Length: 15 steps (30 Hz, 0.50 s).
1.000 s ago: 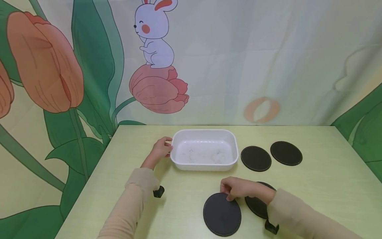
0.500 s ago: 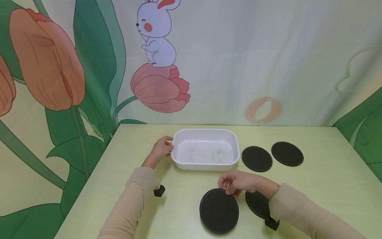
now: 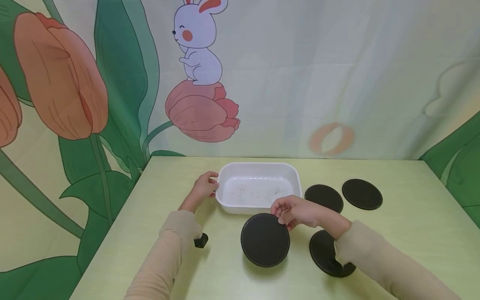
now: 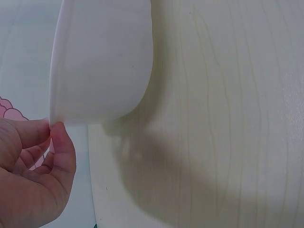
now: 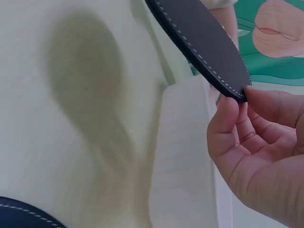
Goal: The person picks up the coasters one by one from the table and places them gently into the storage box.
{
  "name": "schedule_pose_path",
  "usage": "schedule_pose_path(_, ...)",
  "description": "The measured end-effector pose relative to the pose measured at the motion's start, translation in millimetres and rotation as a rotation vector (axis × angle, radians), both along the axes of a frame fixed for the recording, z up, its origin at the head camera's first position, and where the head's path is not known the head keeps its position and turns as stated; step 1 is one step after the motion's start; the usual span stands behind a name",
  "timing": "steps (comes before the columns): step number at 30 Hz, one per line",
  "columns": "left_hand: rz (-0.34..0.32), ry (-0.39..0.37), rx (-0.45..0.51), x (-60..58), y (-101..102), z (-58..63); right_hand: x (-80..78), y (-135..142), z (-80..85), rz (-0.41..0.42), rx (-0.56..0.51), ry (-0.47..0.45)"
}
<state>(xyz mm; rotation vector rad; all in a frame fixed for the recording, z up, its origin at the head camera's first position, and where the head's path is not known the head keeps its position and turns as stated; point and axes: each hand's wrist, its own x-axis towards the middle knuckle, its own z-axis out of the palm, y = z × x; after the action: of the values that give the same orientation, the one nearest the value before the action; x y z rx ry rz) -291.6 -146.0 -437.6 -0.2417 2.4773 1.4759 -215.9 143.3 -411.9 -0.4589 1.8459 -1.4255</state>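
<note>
Coaster (image 3: 265, 240) held above the table (image 3: 405, 233), we see in the head view, left of our right hand (image 3: 294, 211); three other coasters (image 3: 361, 194) lie right of its fingers. Left wrist view: fingers of our left hand (image 4: 33, 190) pinch the dish (image 4: 102, 61) by its rim. Right wrist view: our fingers pinch the coaster's edge, the dish near them.

Long beige sleeves (image 3: 159, 260) with wide cuffs (image 3: 181, 224), small black block (image 3: 201, 240) beside one.
</note>
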Motion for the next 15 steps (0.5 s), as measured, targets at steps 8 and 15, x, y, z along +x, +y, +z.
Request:
schedule_pose_path(8, 0.007, -0.006, -0.01, 0.0, 0.8, -0.1, -16.5, -2.3, 5.3, -0.14, -0.087, -0.037)
schedule_pose_path(15, 0.007, 0.012, -0.013, 0.6, 0.3, -1.6, -26.8, -7.2, 8.3, -0.262, -0.143, -0.064)
